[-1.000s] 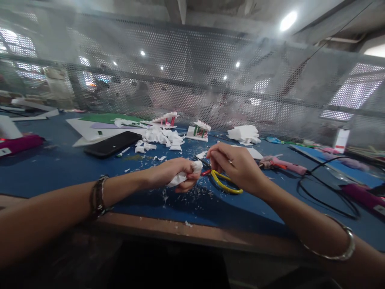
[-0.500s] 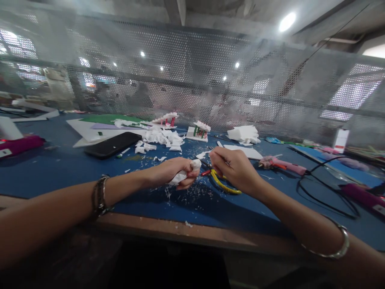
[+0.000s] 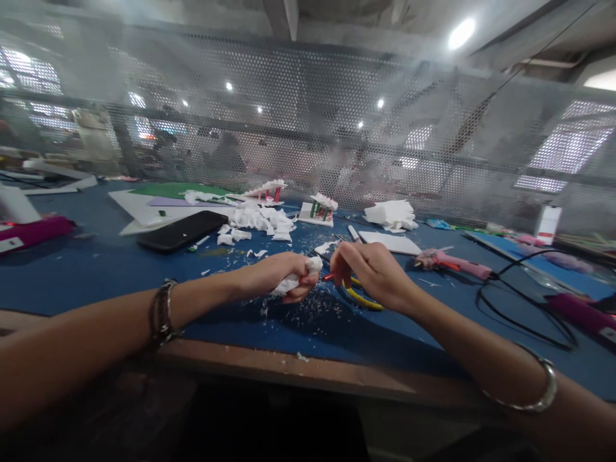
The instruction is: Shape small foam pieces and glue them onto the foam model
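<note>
My left hand (image 3: 291, 277) is closed around a crumpled white piece, perhaps paper or foam (image 3: 314, 264), whose end sticks out above the fingers. Just to its right, my right hand (image 3: 368, 273) hovers over the table with thumb and fingers pinched together; whatever may be between them is too small or hidden to make out. Under and behind the right hand lies a tool with yellow handles (image 3: 363, 299), partly covered by it. A small red tip (image 3: 328, 277) shows between the two hands. White crumbs (image 3: 308, 311) are scattered on the blue tabletop below.
Torn white scraps (image 3: 262, 219) and a black phone (image 3: 185, 231) lie ahead left. Two small models (image 3: 320, 208) stand at the back before a perforated screen (image 3: 308, 128). To the right are a white pad (image 3: 391, 242), a pink glue gun (image 3: 452, 263) and its black cable (image 3: 527, 333).
My right hand has dipped slightly, and its fingers now point further down beside the red tip. My left hand keeps its hold on the white piece.
</note>
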Available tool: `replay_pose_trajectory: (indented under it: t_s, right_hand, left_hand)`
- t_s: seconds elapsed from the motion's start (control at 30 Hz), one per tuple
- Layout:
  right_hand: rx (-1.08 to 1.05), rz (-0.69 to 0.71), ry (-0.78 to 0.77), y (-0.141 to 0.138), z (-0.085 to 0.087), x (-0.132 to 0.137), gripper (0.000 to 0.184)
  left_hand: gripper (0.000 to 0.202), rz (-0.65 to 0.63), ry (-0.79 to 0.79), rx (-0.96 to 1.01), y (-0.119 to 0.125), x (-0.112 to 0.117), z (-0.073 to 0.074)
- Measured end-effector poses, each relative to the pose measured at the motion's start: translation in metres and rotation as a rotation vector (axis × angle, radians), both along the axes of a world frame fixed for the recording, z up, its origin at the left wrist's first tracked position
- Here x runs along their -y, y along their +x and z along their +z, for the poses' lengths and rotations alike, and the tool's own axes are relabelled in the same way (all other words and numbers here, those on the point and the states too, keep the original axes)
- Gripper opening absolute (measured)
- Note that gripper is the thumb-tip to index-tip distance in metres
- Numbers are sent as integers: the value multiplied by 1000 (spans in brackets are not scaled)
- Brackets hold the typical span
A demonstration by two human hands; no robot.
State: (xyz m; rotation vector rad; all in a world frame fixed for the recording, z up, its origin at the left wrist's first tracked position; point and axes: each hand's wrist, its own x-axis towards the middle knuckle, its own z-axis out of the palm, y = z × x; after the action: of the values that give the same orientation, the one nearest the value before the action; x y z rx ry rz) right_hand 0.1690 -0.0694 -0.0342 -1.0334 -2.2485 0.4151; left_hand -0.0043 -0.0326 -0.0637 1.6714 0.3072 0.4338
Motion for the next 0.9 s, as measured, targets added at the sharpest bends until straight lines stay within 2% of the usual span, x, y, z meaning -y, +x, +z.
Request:
replay_pose_trajectory:
  t_s: [0.13, 0.27, 0.33, 0.5, 0.63, 0.77, 0.9]
  right_hand:
    - [-110, 116, 47, -3, -4, 1, 28]
    - [-42, 87, 30, -11, -7, 5, 20]
    - [-32, 82, 7, -13, -8, 6, 17]
    - [-76, 126, -32, -13, -8, 7, 17]
    - [-67, 156, -34, -11, -8, 8, 19]
    - [7, 208, 48, -9, -5, 8, 21]
    - [139, 255, 151, -9, 0, 9, 17]
  left_hand:
    - [10, 76, 103, -86, 1, 8, 6]
    - [19, 153, 257, -172, 1, 14, 9]
    - [21, 140, 285, -190, 0, 14, 9]
    - [21, 36, 155, -136, -1, 11, 7]
    - [14, 2, 16, -87, -1, 11, 7]
    - [12, -29, -56, -74, -1, 12, 7]
    - [13, -104, -49, -112, -3, 12, 8]
